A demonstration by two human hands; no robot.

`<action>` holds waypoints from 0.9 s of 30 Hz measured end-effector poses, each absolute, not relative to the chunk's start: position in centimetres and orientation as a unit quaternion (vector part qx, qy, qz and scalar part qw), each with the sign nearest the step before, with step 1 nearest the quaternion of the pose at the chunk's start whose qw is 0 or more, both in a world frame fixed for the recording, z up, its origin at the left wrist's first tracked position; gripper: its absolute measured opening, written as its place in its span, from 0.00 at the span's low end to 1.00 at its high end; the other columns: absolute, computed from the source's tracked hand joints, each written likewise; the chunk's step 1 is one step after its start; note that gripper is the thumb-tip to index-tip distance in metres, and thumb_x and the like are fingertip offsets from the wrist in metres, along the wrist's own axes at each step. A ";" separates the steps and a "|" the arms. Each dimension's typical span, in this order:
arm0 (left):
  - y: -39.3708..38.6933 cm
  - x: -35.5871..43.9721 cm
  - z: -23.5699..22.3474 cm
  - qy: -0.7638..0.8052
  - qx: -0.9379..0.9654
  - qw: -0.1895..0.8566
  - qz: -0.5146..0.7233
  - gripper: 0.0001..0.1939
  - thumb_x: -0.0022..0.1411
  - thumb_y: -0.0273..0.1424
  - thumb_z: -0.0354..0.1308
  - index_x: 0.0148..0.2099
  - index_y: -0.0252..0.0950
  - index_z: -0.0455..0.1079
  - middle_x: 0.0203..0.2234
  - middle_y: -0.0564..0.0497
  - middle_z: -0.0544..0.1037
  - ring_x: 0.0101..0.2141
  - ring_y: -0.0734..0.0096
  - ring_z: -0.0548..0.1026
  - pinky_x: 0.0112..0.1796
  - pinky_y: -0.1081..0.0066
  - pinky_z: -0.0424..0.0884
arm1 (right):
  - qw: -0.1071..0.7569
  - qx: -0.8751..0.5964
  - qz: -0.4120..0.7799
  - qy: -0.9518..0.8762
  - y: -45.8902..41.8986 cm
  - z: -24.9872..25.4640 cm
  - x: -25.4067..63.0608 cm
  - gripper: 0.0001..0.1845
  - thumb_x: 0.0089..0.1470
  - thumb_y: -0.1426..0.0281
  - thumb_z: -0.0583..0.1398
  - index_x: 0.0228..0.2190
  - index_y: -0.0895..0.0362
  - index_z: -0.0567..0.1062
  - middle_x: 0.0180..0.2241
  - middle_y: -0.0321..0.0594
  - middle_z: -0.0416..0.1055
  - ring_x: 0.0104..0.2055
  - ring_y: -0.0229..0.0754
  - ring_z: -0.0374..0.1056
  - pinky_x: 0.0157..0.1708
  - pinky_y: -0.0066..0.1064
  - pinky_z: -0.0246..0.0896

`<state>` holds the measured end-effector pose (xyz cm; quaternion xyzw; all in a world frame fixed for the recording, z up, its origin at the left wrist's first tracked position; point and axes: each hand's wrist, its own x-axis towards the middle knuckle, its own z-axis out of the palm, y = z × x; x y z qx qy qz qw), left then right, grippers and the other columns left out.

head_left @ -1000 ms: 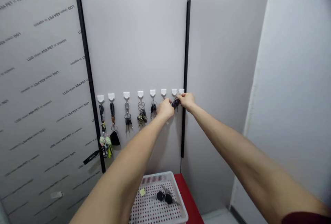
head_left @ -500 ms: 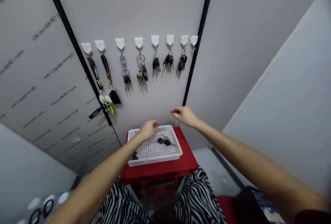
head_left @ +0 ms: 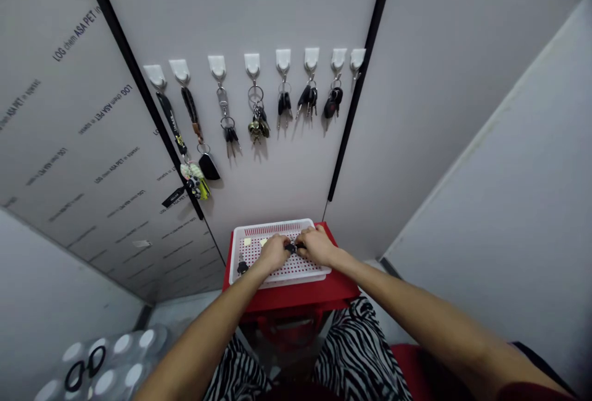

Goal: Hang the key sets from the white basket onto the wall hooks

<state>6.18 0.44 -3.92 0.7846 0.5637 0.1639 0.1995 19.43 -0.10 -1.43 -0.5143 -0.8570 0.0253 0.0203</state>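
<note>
Low over the white perforated basket (head_left: 272, 228), my left hand (head_left: 276, 252) and my right hand (head_left: 317, 245) come together. Between their fingertips is a bunch of dark-headed keys (head_left: 293, 247), pinched from both sides. Fingers cover part of the bunch, so its ring and blades are mostly hidden. At the basket's left end lies another dark key (head_left: 242, 267). Small pale yellow squares (head_left: 247, 242) show on the basket floor, one of them near my left hand.
On the wall ahead, a row of white hooks (head_left: 252, 65) carries several key bunches (head_left: 258, 124), some on straps. The basket stands on a red surface (head_left: 296, 293). Clear-wrapped bottles (head_left: 123, 344) with black scissors-like handles (head_left: 86, 369) sit at lower left.
My right hand has come down from near the wall into the basket. Both hands now hold the key bunch that was lying loose there. The view has shifted slightly.
</note>
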 end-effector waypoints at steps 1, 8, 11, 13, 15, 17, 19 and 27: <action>0.6 6.1 -4.0 0.567 0.778 0.213 0.166 0.09 0.41 0.26 0.49 0.29 0.33 0.66 0.24 0.50 0.69 0.28 0.72 0.66 0.29 0.75 0.59 | 0.038 -0.514 0.045 -0.856 0.0 -1.3 19.6 0.09 0.38 0.69 0.52 0.25 0.56 0.70 0.28 0.40 0.67 0.35 0.42 0.58 0.34 0.34 0.45; 2.1 5.9 -1.2 0.515 0.679 0.437 0.287 0.01 0.41 0.24 0.50 0.22 0.32 0.60 0.13 0.59 0.62 0.18 0.82 0.60 0.22 0.79 0.57 | 0.200 -0.506 0.204 -0.814 0.9 0.4 21.0 0.11 0.38 0.72 0.50 0.26 0.59 0.70 0.23 0.37 0.68 0.25 0.34 0.61 0.27 0.25 0.52; 2.2 6.4 1.6 0.481 0.632 0.502 0.342 0.03 0.41 0.21 0.48 0.21 0.32 0.57 0.13 0.59 0.61 0.17 0.84 0.60 0.22 0.80 0.57 | 0.284 -0.469 0.277 -0.790 1.0 1.6 21.4 0.13 0.39 0.73 0.49 0.29 0.61 0.69 0.26 0.38 0.68 0.27 0.34 0.61 0.29 0.25 0.54; 2.1 6.8 3.4 0.466 0.617 0.522 0.359 0.04 0.41 0.20 0.48 0.21 0.32 0.57 0.12 0.59 0.62 0.16 0.84 0.60 0.22 0.80 0.56 | 0.331 -0.454 0.314 -0.765 0.9 2.5 21.5 0.13 0.39 0.70 0.51 0.28 0.62 0.69 0.27 0.39 0.68 0.29 0.35 0.61 0.31 0.26 0.54; 2.0 7.4 4.9 0.450 0.616 0.530 0.371 0.04 0.41 0.20 0.48 0.21 0.32 0.57 0.12 0.59 0.62 0.16 0.84 0.60 0.22 0.80 0.56 | 0.372 -0.458 0.338 -0.733 0.9 3.4 21.6 0.13 0.37 0.67 0.53 0.27 0.63 0.69 0.26 0.40 0.68 0.28 0.35 0.62 0.30 0.26 0.55; 2.1 7.9 6.2 0.431 0.627 0.526 0.381 0.04 0.41 0.20 0.49 0.21 0.32 0.57 0.11 0.59 0.62 0.16 0.84 0.60 0.22 0.80 0.57 | 0.402 -0.457 0.350 -0.712 0.9 4.3 21.6 0.14 0.36 0.67 0.54 0.27 0.63 0.68 0.26 0.40 0.68 0.27 0.35 0.62 0.29 0.26 0.55; 2.4 8.5 7.2 0.420 0.647 0.503 0.390 0.04 0.40 0.19 0.49 0.20 0.32 0.57 0.11 0.59 0.62 0.16 0.84 0.60 0.21 0.80 0.57 | 0.422 -0.453 0.344 -0.706 0.8 5.2 21.7 0.14 0.37 0.68 0.53 0.28 0.63 0.69 0.26 0.40 0.68 0.26 0.34 0.62 0.28 0.25 0.55; 4.3 11.5 12.4 0.428 0.695 0.365 0.447 0.03 0.41 0.21 0.47 0.21 0.32 0.58 0.12 0.58 0.62 0.15 0.83 0.62 0.18 0.80 0.57 | 0.452 -0.527 0.159 -0.702 1.1 11.1 24.3 0.11 0.39 0.69 0.50 0.18 0.62 0.69 0.16 0.37 0.65 0.19 0.33 0.58 0.20 0.24 0.51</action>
